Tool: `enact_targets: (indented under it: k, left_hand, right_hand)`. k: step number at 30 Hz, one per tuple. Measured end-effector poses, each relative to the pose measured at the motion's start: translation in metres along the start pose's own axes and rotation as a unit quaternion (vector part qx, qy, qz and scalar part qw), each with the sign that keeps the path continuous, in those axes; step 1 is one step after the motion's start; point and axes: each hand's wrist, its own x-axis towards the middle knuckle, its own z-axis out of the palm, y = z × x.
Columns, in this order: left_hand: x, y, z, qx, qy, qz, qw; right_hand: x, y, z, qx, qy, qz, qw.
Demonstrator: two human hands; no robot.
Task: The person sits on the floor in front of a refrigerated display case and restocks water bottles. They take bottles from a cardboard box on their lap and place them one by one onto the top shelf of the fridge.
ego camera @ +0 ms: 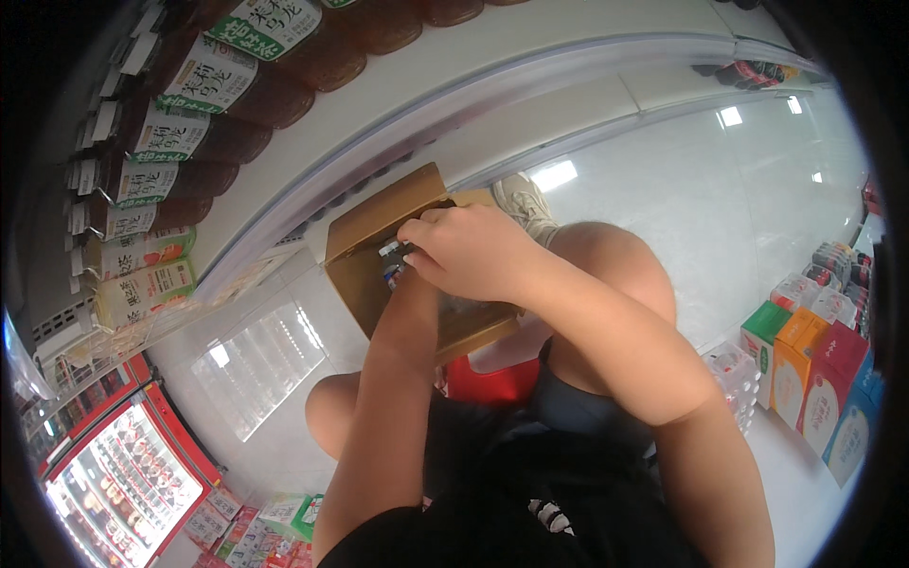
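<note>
An opened brown cardboard box (383, 206) stands on the floor between my bent legs, its flaps spread. My right hand (472, 245) reaches over it with the fingers curled, near a small dark item whose kind cannot be told. My left hand (420, 275) is down in the box, mostly hidden beneath the right one, so its grip is not visible. A clear plastic bottle (392, 264) with a pale cap lies inside the box, just left of my hands. Other box contents are covered by my hands and forearms.
A shelf (398, 92) of bottled tea (213, 74) runs above and left. A red stool or similar red object (490, 380) is beneath me. Colourful cartons (802, 369) and packed bottles (841, 266) stand right; a lit red-framed drinks cooler (128, 483) is lower left.
</note>
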Motion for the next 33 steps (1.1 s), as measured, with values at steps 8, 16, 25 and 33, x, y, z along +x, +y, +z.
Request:
enact_targets:
  k: [8,16,25,33]
  left_hand:
    - [-0.071,0.021,-0.009,-0.061,0.079,0.026,0.995]
    - [-0.165,0.061,0.032,0.159,0.199,0.123,0.959]
    - [-0.174,0.053,0.035,0.135,0.221,0.105,0.960]
    - [-0.161,0.004,0.028,-0.092,0.198,0.137,0.966]
  right_hand:
    - [0.011,0.010,0.012,-0.035,-0.067,0.029,0.997]
    - [-0.021,0.027,0.054,-0.111,-0.273,0.007,0.955]
    - [-0.075,0.050,0.094,-0.278,-0.303,0.038,0.911]
    - [-0.089,0.053,0.152,-0.341,-0.062,0.047,0.937]
